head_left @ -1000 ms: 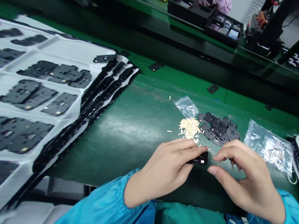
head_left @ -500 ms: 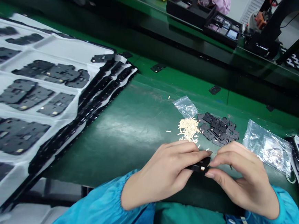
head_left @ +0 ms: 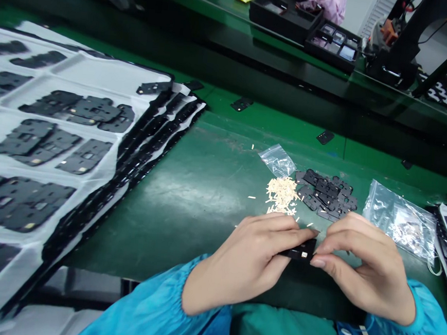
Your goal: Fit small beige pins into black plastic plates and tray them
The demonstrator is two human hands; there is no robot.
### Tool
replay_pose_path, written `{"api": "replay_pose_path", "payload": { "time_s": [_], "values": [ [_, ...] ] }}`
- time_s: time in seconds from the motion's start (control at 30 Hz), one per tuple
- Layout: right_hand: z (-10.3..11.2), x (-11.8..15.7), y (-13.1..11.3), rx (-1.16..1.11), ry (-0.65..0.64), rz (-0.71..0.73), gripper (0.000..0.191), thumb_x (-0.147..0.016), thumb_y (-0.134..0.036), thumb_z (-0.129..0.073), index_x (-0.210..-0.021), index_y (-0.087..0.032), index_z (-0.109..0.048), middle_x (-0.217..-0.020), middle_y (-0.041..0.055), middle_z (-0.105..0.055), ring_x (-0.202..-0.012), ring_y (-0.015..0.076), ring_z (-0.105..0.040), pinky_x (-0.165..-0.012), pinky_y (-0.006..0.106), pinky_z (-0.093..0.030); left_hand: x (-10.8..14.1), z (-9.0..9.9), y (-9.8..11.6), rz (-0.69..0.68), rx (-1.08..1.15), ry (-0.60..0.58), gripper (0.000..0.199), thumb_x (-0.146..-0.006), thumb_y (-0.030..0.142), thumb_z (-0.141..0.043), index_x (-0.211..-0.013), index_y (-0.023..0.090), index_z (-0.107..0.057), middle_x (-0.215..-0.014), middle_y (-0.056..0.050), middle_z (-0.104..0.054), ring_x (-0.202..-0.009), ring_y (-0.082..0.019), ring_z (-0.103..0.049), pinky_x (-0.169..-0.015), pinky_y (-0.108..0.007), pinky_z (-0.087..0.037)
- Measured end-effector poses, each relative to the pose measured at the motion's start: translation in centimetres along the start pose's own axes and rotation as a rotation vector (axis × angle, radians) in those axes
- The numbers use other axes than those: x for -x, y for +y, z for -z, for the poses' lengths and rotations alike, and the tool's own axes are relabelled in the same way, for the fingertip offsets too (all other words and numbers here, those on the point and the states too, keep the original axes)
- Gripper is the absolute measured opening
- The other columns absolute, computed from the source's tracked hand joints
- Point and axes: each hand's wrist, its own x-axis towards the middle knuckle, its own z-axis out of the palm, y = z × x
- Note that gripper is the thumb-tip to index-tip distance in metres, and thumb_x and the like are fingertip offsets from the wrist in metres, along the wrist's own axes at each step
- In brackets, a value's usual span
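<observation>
plate (head_left: 296,252), small and black, is held over the near part of the green table (head_left: 175,189), right of centre. it is gripped by the left hand (head_left: 245,257), its left part being covered by those fingers. a pale tab (head_left: 304,255) is seen on its near edge. the right end is met by the thumb and forefinger of the right hand (head_left: 359,263); whether it is pinched there cannot be told. just beyond the left hand, a heap of pale strips (head_left: 282,193) is spread, with a few scattered around it. right of that, black parts (head_left: 327,194) are piled. a small clear bag (head_left: 278,160) is laid behind the strips, a larger clear bag (head_left: 401,220) right of the pile. at left, white trays (head_left: 110,78) are stacked, the top one filled with more black pieces (head_left: 87,157). on the far shelf, two black boxes (head_left: 285,20) are placed; a pink sleeve (head_left: 336,5) is seen behind them.
</observation>
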Motion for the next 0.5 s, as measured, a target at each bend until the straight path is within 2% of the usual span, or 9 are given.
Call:
{"api": "replay_pose_path", "payload": {
  "time_s": [0.2, 0.4, 0.5],
  "values": [
    [0.02, -0.21, 0.12, -0.034, 0.0, 0.003, 0.011, -0.093, -0.01, -0.071, -0.095, -0.019, -0.067, -0.086, 0.0014, -0.071, -0.079, 0.0151, -0.064, -0.073, 0.031, -0.05, 0.04, 0.05, 0.09, 0.004, -0.023, -0.009, 0.041, -0.091, 0.006, -0.043, -0.119, 0.018, -0.071, -0.085, -0.004, -0.07, -0.075, -0.018, -0.063, -0.063, -0.029, -0.047],
    [0.16, -0.16, -0.18, -0.1, -0.117, -0.188, 0.01, -0.097, -0.015, -0.063, -0.09, -0.02, -0.059, -0.082, 0.0006, -0.061, -0.075, 0.0152, -0.055, -0.066, 0.031, -0.044, -0.05, 0.03, 0.32, 0.011, -0.152, -0.031, 0.043, -0.088, 0.004, -0.042, -0.118, 0.018, -0.069, -0.085, -0.004, -0.069, -0.074, -0.019, -0.063, -0.062, -0.03, -0.049],
    [-0.02, 0.11, -0.39, -0.032, -0.115, -0.258, 0.01, -0.098, -0.016, -0.059, -0.09, -0.022, -0.055, -0.084, 0.0005, -0.057, -0.074, 0.0156, -0.052, -0.065, 0.031, -0.041, 0.0, -0.23, 0.38, 0.015, -0.285, 0.023, 0.045, -0.085, 0.003, -0.042, -0.12, 0.015, -0.067, -0.089, -0.006, -0.071, -0.078, -0.021, -0.065, -0.067, -0.032, -0.054]
  ]
}}
